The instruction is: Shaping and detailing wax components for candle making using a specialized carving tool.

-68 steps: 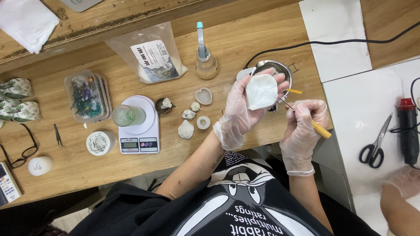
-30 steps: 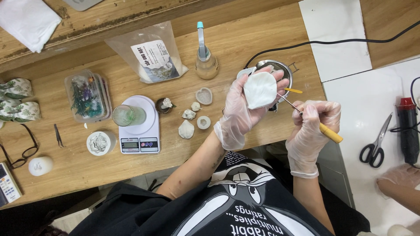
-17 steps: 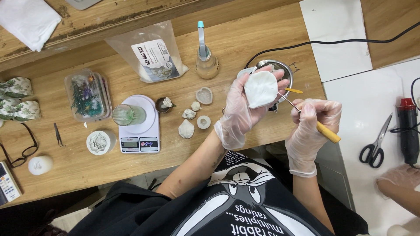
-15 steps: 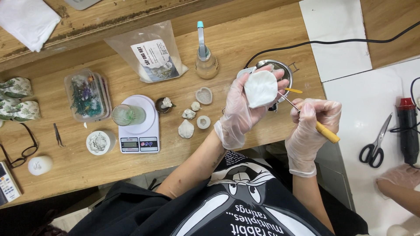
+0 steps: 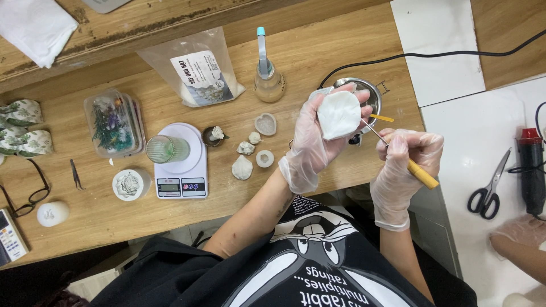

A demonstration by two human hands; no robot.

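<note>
My gloved left hand point(image 5: 313, 149) holds up a white shell-shaped cast piece point(image 5: 338, 115) in its palm, above a small metal pot point(image 5: 372, 94). My gloved right hand point(image 5: 405, 165) grips a thin metal tool with a yellow handle point(image 5: 420, 173). The tool's tip touches the right edge of the white piece. Both hands hover over the right end of the wooden table point(image 5: 318, 54).
A digital scale point(image 5: 181, 176) carrying a ribbed green glass point(image 5: 166, 150), several small white casts point(image 5: 242, 167), a powder bag point(image 5: 196, 71), a bottle point(image 5: 267, 79) and a box of dried flowers point(image 5: 112, 125) lie to the left. Scissors point(image 5: 488, 190), a heat gun point(image 5: 531, 167) and another person's gloved hand point(image 5: 515, 239) are at right.
My right hand has shifted slightly left, keeping the tool's tip at the edge of the white piece. My left hand stays nearly still.
</note>
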